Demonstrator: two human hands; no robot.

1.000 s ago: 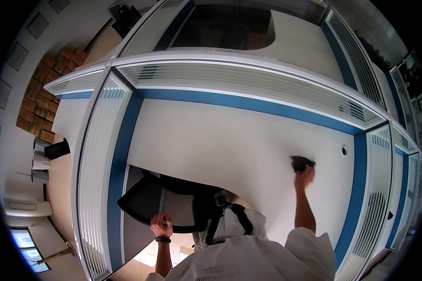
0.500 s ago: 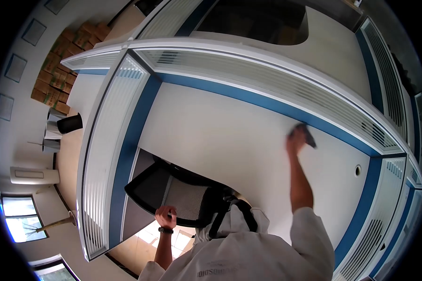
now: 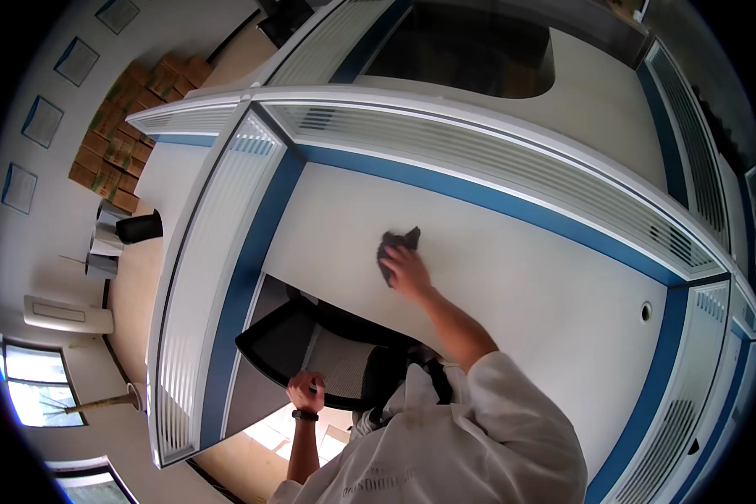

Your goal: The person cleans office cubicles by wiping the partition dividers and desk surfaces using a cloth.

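Observation:
A dark grey cloth (image 3: 396, 249) lies against the white desk top (image 3: 512, 277), left of its middle. My right hand (image 3: 406, 270) presses on the cloth, with the fingers over its right side. Beside the desk's front edge, my left hand (image 3: 306, 391) is at the rim of a black mesh chair (image 3: 340, 361), its fingers curled; whether they grip the rim is too small to tell. A dark band is on the left wrist.
Blue and white partitions (image 3: 479, 197) border the desk at the back and both sides. A round cable hole (image 3: 646, 312) is near the right end. Stacked brown boxes (image 3: 113, 155) stand beyond the left partition, and a potted plant (image 3: 130, 398) is at the lower left.
My right hand has swept the cloth from the right part of the desk, up near the back edge, then over to the left. My left hand has stayed by the chair.

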